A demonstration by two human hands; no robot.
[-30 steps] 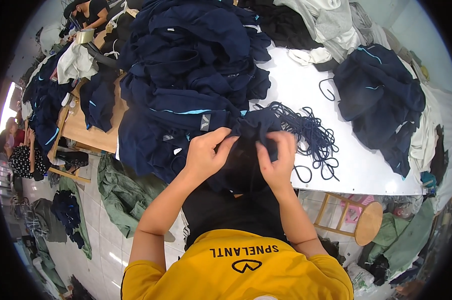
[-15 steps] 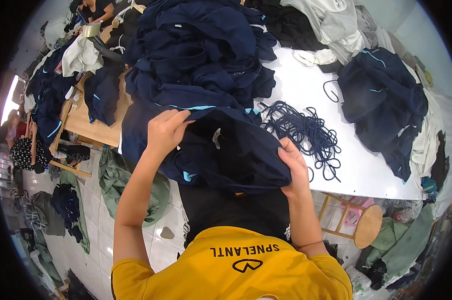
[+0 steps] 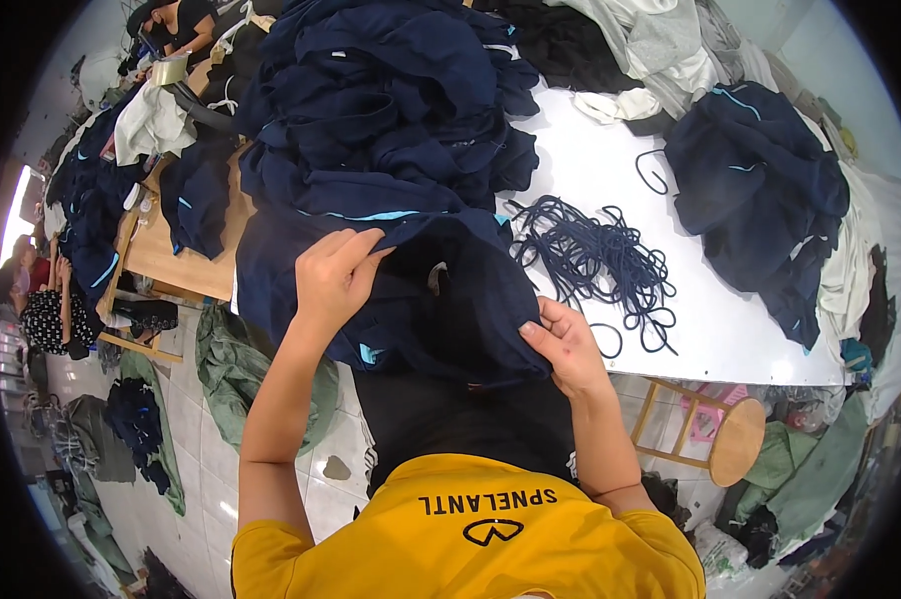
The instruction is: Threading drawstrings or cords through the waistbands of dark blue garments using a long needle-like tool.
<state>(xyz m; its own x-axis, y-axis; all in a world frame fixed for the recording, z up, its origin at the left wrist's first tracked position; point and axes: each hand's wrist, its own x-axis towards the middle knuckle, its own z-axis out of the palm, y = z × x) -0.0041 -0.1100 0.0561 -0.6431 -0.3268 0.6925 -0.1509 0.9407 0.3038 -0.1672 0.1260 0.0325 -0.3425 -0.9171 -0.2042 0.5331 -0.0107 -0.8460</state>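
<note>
A navy garment with light blue trim (image 3: 450, 299) lies spread over the near edge of a white table (image 3: 610, 170). My left hand (image 3: 333, 272) grips its upper left part, fingers curled into the cloth. My right hand (image 3: 562, 344) pinches its lower right edge at the table's front. A tangle of navy drawstring cords (image 3: 595, 265) lies just right of the garment. Behind it rises a big heap of navy garments (image 3: 391, 100).
A second navy pile (image 3: 760, 190) sits at the right of the table, with white and grey clothes (image 3: 640, 50) behind. A wooden stool (image 3: 730, 439) stands below the table's right edge. Green cloth (image 3: 236, 369) lies on the tiled floor at left. Other people work at far left.
My hands were together at the garment's middle; they have moved apart, left hand up and left, right hand down and right, and the garment is now spread out.
</note>
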